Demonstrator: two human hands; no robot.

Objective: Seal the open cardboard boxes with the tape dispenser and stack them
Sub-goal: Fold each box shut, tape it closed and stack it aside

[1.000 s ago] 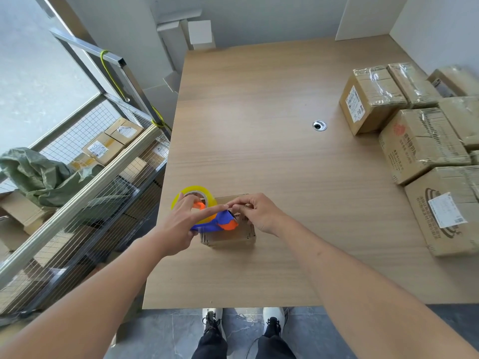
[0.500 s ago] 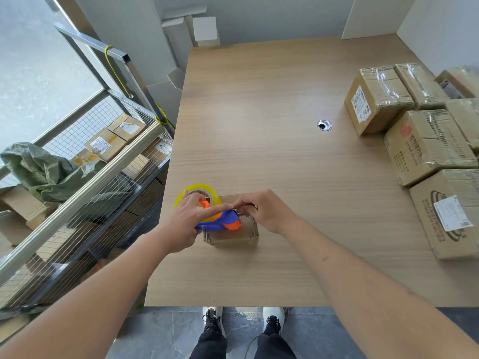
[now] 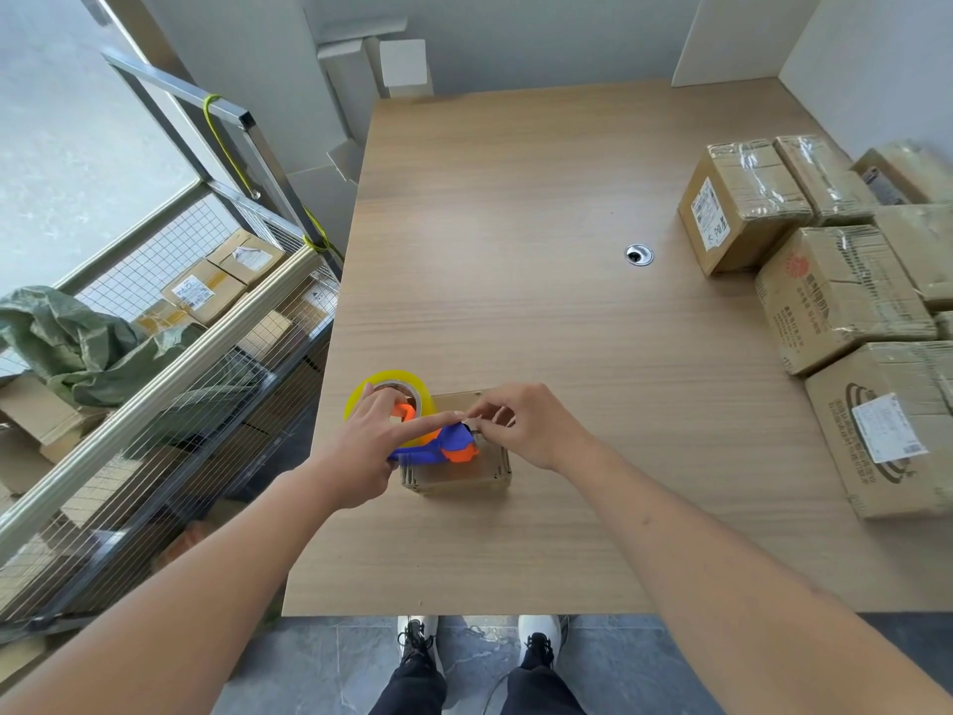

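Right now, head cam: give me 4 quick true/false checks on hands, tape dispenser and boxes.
1. The left hand holds the tape dispenser over the small box. True.
2. The right hand lies flat on the table, away from the dispenser. False: its fingers pinch at the dispenser's front end, above the small box.
3. The small box sits among the taped boxes at the table's right side. False: it stands alone near the front left edge.
4. The tape roll is yellow. True.
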